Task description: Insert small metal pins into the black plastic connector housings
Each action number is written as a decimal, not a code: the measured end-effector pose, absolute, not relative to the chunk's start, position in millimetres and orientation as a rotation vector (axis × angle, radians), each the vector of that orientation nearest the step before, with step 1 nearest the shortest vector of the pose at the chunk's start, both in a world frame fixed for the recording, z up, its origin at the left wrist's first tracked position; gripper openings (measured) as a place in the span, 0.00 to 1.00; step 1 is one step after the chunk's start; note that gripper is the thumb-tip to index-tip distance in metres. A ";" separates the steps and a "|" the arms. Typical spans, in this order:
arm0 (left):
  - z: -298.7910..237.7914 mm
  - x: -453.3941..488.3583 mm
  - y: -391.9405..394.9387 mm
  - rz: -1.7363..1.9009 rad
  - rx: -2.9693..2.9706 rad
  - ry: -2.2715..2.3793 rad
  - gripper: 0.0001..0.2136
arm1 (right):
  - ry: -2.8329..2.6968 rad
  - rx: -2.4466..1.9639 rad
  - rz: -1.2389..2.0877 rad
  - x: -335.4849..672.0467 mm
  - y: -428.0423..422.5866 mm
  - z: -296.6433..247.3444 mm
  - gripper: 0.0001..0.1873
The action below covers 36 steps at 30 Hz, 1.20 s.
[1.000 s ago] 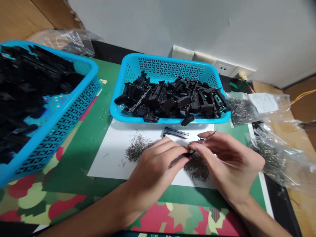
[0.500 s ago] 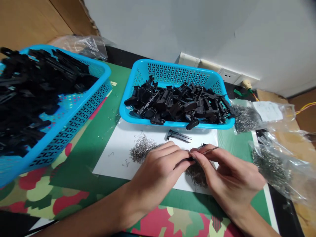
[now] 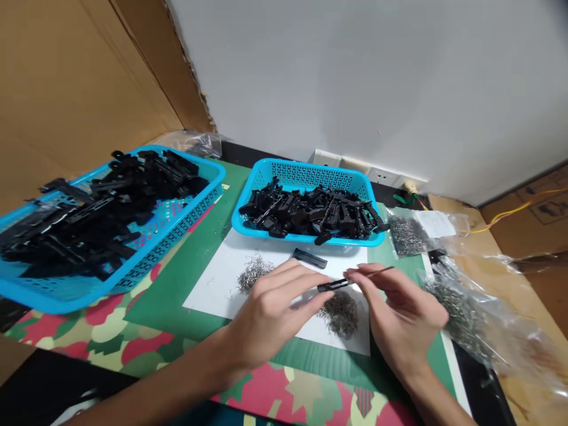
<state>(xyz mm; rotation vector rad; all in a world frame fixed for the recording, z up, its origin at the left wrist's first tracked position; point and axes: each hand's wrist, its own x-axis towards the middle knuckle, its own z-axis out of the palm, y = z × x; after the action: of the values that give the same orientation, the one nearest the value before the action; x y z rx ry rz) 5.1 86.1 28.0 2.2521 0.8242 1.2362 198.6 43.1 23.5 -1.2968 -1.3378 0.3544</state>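
Observation:
My left hand (image 3: 279,307) pinches one end of a small black plastic part (image 3: 327,286) between thumb and fingers. At the part's other end, my right hand (image 3: 397,316) is closed round a thin metal tool (image 3: 382,270), whose shaft sticks out to the right past the fingers; its tip I cannot make out. Below the hands, a heap of small wire springs (image 3: 342,316) lies on a white sheet of paper (image 3: 206,296). Another heap of bent wire pieces (image 3: 252,272) is left of my left hand. Just behind the fingers lies a second black part (image 3: 309,258).
A blue basket (image 3: 306,239) of black parts stands behind the paper. To the left is a larger blue basket (image 3: 146,266), heaped with black parts. Plastic bags of metal pieces (image 3: 406,235) lie at the right. Wall sockets (image 3: 381,176) line the back.
The camera view has tilted up, so the baskets appear lower and smaller. My hands have drawn slightly apart, and more of the held black part shows between them.

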 end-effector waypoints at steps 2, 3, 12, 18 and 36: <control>42.6 3.4 90.5 1.355 2.315 0.858 0.10 | -1.176 -1.325 0.307 204.9 45.4 25.8 0.04; 50.9 2.0 94.3 1.396 2.338 0.910 0.09 | -1.122 -1.332 0.301 207.1 46.8 26.9 0.06; 90.6 -20.8 149.8 1.645 2.127 1.547 0.08 | -1.393 -1.308 0.322 209.2 45.6 20.6 0.10; 75.9 -27.3 156.7 1.446 2.239 1.538 0.06 | -1.742 -1.301 0.328 212.9 49.8 17.3 0.12; 49.4 -91.8 111.6 1.407 2.185 1.593 0.05 | -2.189 -1.760 -0.007 182.9 76.4 11.0 0.12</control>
<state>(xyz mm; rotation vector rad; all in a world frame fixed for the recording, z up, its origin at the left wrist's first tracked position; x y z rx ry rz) -91.8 111.6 49.4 2.1850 1.5934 1.4068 182.9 76.4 11.0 -1.7603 -2.1887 -0.0066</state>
